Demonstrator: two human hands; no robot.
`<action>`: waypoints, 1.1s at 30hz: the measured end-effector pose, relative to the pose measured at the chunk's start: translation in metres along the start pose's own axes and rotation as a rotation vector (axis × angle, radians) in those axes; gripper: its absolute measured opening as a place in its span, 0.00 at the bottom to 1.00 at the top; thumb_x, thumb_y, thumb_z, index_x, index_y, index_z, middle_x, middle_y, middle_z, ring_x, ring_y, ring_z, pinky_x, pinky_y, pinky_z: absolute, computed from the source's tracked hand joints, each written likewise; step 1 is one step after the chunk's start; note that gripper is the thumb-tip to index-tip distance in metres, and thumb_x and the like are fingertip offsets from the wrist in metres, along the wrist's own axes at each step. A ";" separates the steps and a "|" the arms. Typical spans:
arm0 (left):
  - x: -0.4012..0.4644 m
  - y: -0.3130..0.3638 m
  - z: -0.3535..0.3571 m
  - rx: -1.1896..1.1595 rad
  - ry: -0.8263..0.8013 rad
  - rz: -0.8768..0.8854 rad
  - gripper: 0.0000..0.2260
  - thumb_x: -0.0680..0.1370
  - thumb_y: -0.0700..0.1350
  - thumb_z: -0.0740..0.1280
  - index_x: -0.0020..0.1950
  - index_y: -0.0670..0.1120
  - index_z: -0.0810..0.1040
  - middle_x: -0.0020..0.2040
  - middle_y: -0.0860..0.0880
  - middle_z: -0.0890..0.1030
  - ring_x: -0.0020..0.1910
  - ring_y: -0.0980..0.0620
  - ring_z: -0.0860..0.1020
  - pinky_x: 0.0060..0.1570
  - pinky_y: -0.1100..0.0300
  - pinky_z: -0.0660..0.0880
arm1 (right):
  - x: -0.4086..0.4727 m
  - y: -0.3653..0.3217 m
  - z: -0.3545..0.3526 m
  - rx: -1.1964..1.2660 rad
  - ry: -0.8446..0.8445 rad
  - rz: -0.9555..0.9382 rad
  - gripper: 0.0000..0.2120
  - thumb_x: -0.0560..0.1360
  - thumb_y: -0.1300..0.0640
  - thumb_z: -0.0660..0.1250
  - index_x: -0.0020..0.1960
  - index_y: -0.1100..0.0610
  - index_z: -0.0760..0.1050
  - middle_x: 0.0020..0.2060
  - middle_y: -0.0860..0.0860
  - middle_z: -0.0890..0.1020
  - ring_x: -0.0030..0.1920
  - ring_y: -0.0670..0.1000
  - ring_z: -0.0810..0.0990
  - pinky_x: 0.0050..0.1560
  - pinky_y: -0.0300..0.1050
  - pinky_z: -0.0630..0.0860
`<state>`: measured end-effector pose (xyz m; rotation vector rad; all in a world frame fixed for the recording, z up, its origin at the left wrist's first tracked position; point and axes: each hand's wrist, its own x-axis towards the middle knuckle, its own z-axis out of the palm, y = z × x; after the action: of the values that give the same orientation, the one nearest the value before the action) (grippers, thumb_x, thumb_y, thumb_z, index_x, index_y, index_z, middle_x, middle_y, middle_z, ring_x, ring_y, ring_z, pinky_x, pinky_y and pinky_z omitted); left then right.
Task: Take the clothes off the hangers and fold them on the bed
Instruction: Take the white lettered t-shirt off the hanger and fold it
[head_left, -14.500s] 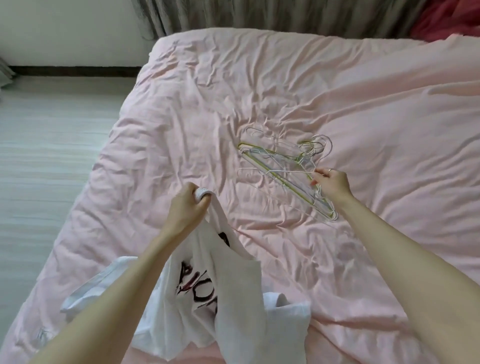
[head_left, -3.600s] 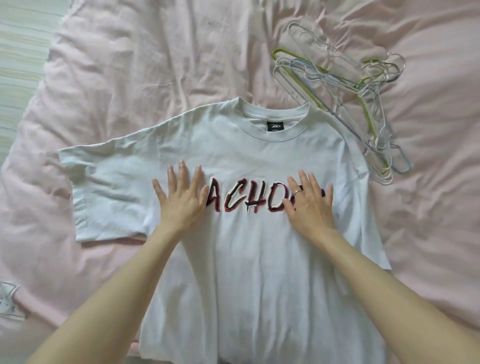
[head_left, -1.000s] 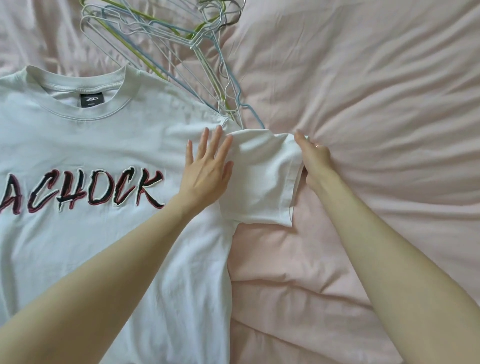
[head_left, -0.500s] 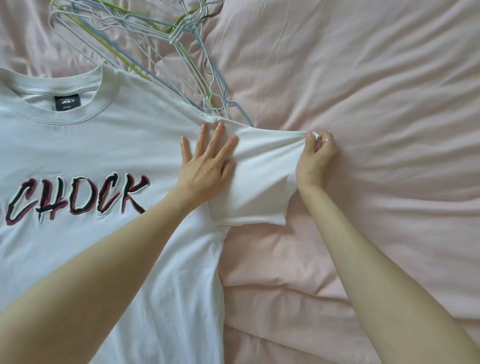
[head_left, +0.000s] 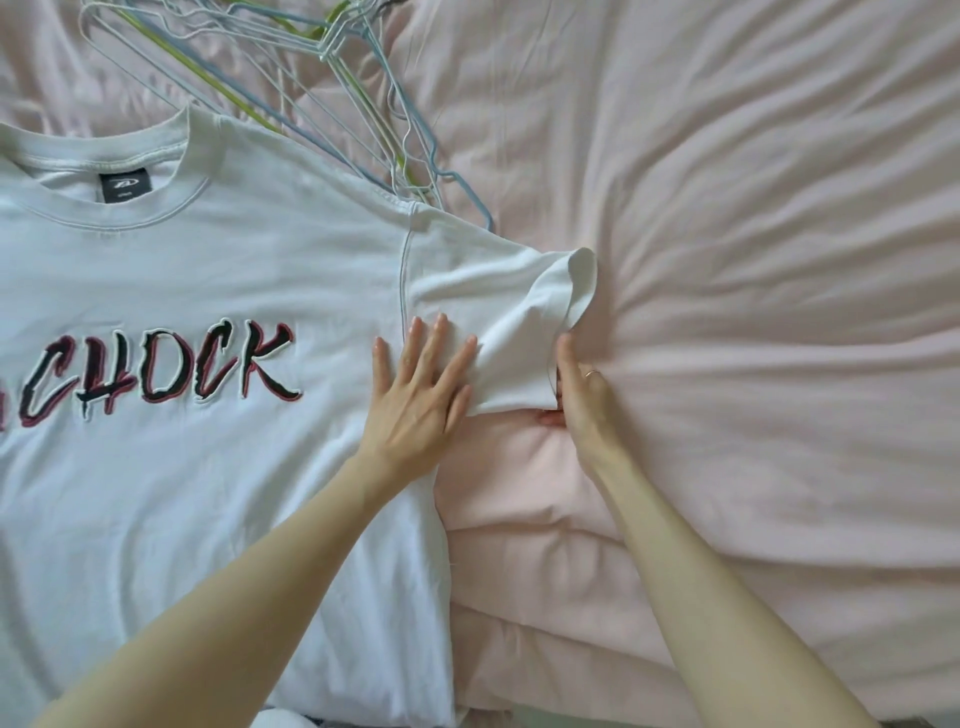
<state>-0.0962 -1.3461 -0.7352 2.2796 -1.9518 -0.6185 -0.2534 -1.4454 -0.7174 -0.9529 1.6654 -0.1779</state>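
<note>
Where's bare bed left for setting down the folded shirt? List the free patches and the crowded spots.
Free: the pink duvet right of the sleeve and right hand, out to the frame's edge, and the strip below the sleeve. Crowded: the white T-shirt fills the left; the hangers pile above its shoulder.

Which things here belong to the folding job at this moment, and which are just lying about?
In the job:
- white T-shirt, spread face up on the pink bed cover
- left hand, flat on the T-shirt
- right hand, at the sleeve hem

Lying about:
- wire hangers, piled beyond the T-shirt's shoulder
</note>
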 end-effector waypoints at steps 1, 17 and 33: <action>-0.004 0.001 -0.001 -0.015 -0.009 -0.011 0.22 0.80 0.53 0.49 0.75 0.51 0.58 0.75 0.41 0.60 0.74 0.37 0.57 0.65 0.31 0.55 | -0.004 0.000 -0.001 -0.001 -0.031 0.004 0.23 0.72 0.36 0.64 0.39 0.56 0.78 0.32 0.52 0.80 0.31 0.49 0.79 0.32 0.42 0.77; -0.088 -0.001 -0.020 -0.005 -0.084 -0.170 0.29 0.76 0.57 0.40 0.77 0.52 0.52 0.78 0.47 0.48 0.77 0.42 0.43 0.69 0.36 0.40 | -0.067 0.022 -0.003 0.090 0.090 0.109 0.10 0.77 0.58 0.58 0.39 0.60 0.69 0.26 0.54 0.74 0.24 0.50 0.72 0.21 0.36 0.69; -0.264 -0.039 0.017 0.169 -0.245 -0.048 0.30 0.76 0.58 0.36 0.78 0.52 0.50 0.78 0.45 0.49 0.76 0.41 0.46 0.69 0.37 0.38 | -0.204 0.159 0.062 -0.127 -0.234 0.048 0.05 0.76 0.58 0.64 0.47 0.60 0.74 0.44 0.56 0.82 0.38 0.51 0.80 0.38 0.41 0.77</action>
<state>-0.0942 -1.0812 -0.6971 2.4598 -2.1365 -0.8021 -0.2729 -1.1836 -0.6766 -0.9877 1.4953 0.0707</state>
